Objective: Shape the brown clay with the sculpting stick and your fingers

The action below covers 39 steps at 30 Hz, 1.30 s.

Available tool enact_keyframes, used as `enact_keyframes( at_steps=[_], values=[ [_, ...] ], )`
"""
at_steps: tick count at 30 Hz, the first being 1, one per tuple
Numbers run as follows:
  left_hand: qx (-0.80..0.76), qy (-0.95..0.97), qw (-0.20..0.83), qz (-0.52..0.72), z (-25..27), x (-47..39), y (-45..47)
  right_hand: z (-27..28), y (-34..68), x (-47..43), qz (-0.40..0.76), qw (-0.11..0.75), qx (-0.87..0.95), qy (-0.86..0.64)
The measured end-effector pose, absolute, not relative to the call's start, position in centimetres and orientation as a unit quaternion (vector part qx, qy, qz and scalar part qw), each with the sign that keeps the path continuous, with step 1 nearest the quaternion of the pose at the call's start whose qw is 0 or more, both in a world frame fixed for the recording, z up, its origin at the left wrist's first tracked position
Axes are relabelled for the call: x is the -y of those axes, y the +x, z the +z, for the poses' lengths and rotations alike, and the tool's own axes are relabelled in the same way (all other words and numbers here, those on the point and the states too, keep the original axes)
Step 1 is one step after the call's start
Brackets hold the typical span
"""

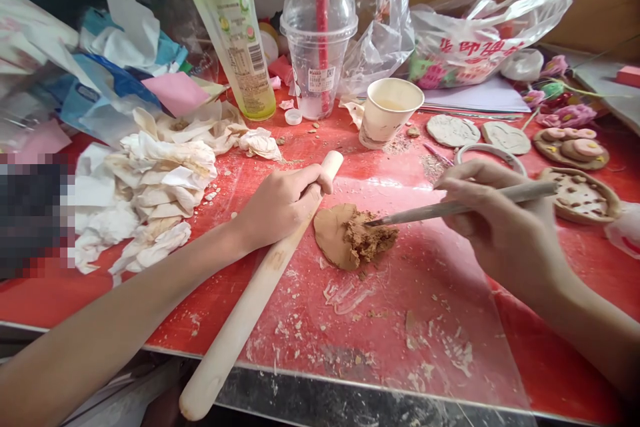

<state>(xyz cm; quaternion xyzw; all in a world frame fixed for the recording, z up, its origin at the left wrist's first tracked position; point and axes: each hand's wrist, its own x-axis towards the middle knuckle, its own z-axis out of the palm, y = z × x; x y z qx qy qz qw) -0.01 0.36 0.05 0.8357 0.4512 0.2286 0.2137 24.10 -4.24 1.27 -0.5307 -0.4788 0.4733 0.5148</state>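
My left hand (pixel 280 207) is closed round the upper part of a pale wooden rolling pin (pixel 240 333), which slants across the table with its near end past the front edge. Between the fingers of my right hand (pixel 510 233) is a slim, grey-brown clay tool (pixel 425 213); whether its tip has bristles I cannot tell. That tip touches a lump of brown clay (pixel 336 237), flat and smooth on the left, rough and crumbly on the right. Under the clay lies a clear plastic sheet (pixel 440 287) spotted with dried bits.
Crumpled tissues (pixel 160 180) cover the left side. Behind stand a green bottle (pixel 233 33), a domed plastic cup (pixel 320 47) with a red straw and a paper cup (pixel 387 113). Clay discs (pixel 453 130), a ring (pixel 493 150) and a decorated clay piece (pixel 583 193) lie at right.
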Motion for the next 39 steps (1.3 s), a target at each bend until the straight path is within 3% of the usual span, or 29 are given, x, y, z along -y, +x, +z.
enact_keyframes(
  at_steps=[4,10,16,23,28,31,35,39],
  values=[
    [-0.450,0.836,0.215,0.228,0.1,-0.3,0.0,1.6,23.8,4.3,0.455,0.582,0.458,-0.494],
    [-0.452,0.834,0.216,0.230,0.2,-0.2,-0.1,1.0,23.6,4.2,0.500,0.495,0.494,-0.510],
    [-0.436,0.839,0.219,0.240,0.2,-0.2,-0.1,1.8,24.3,3.8,0.502,0.581,0.433,-0.472],
    [-0.437,0.840,0.220,0.236,0.1,-0.3,-0.1,1.3,24.1,4.0,0.531,0.507,0.492,-0.468],
    [-0.438,0.849,0.199,0.220,-0.1,-0.3,-0.2,1.9,24.5,3.5,0.518,0.581,0.451,-0.438],
    [-0.394,0.879,0.141,0.228,0.1,0.2,-0.2,2.0,24.8,3.4,0.522,0.573,0.449,-0.445],
    [-0.292,0.930,0.058,0.215,0.9,1.2,-0.2,1.2,25.0,3.7,0.460,0.554,0.514,-0.466],
    [-0.220,0.956,0.056,0.187,1.1,1.7,-0.2,0.3,24.9,4.2,0.318,0.622,0.602,-0.388]
  ],
)
